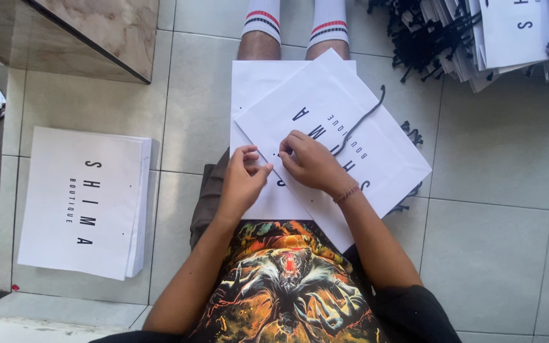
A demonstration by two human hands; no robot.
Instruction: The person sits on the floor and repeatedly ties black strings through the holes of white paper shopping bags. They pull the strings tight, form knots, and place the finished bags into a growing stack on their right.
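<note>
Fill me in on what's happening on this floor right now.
A person sits on the tiled floor with a flat white paper bag across the lap, on top of another white bag. The left hand and right hand meet at the bag's edge, fingertips pinching at a black cord that trails over the bag. A stack of flat white bags lies at the person's left, and a pile of bags with black cord handles sits at the upper right.
</note>
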